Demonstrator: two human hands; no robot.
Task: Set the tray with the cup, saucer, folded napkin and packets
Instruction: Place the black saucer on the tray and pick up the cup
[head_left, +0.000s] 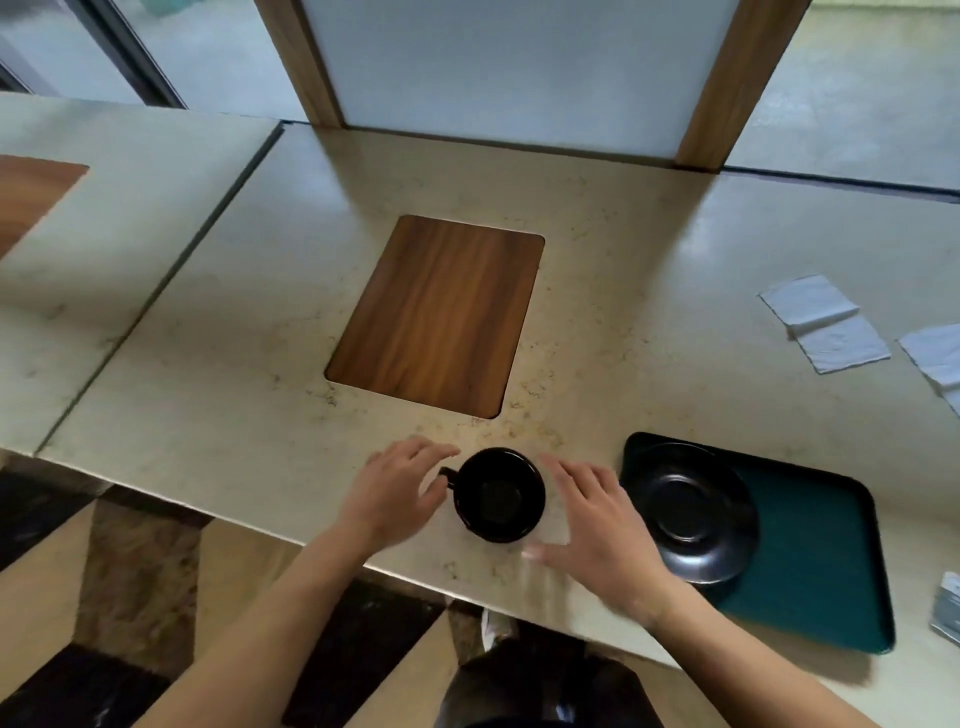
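Observation:
A black cup (497, 494) stands upright on the beige counter near its front edge, handle pointing left. My left hand (397, 488) is just left of it, fingers spread, close to the handle. My right hand (597, 519) is just right of the cup, fingers apart, blurred, holding nothing. A black saucer (693, 512) lies on the left end of the dark green tray (815, 561) at the right. White napkins (826, 322) lie unfolded farther back on the right, one more napkin (935, 358) at the frame's edge. A packet (948, 608) shows at the far right edge.
A wooden inset panel (436, 317) sits in the counter behind the cup. A frosted panel with wooden posts (737, 88) rises at the back. The counter's front edge (415, 577) runs under my forearms, with patterned floor below.

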